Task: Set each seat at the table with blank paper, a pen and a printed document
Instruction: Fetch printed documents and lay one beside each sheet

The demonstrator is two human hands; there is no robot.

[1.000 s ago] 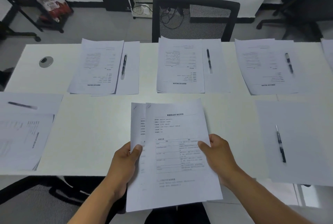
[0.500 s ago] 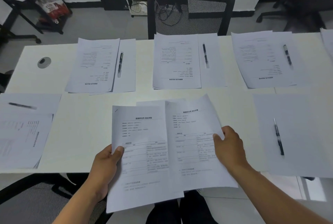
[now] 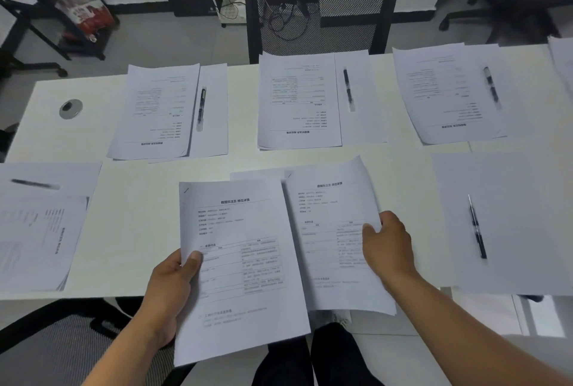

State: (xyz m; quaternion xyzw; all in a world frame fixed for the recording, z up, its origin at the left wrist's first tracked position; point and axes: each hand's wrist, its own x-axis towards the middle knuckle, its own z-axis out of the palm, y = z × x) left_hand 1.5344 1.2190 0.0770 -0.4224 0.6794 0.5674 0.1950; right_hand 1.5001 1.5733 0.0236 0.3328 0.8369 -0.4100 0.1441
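Both forearms are bare from the bottom edge of the view up to the wrists, with no sleeve, cuff, watch or band on either. The left hand (image 3: pixel 173 280) and the right hand (image 3: pixel 387 249) are bare too, without gloves or rings, and the nails that show are short and plain. Below them the legs wear dark, near-black trousers (image 3: pixel 310 357), whose cloth shows a few soft folds.
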